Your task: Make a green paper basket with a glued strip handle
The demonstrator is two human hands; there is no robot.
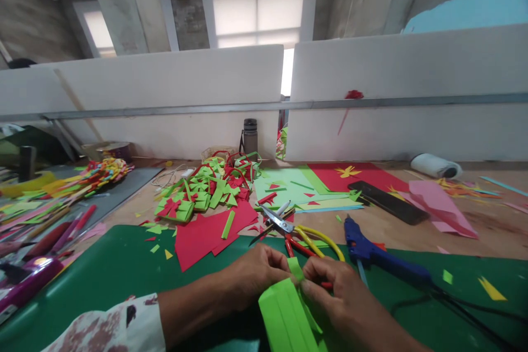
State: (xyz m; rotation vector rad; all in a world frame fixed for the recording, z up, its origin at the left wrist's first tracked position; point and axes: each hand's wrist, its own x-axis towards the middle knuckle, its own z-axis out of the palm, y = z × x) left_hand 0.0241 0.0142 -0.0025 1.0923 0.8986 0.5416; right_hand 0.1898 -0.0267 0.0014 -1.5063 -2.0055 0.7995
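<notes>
A folded piece of bright green paper (284,313) is held low in front of me, over the green mat. My left hand (258,272) pinches its upper end from the left. From the right, my right hand (336,286) grips a narrow green strip at the same end between thumb and fingers. Just beyond my fingers lie scissors with yellow handles (319,239), their blades apart, and a red-handled tool partly hidden under them. A blue glue gun (371,253) rests on its side to the right of my right hand.
Red paper sheets (210,234) lie ahead on the left, below a heap of green and red folded paper pieces (214,181). A black phone (388,202), pink paper (441,209) and a dark bottle (249,137) stand or lie farther back. Pens and a purple tool (31,283) crowd the left.
</notes>
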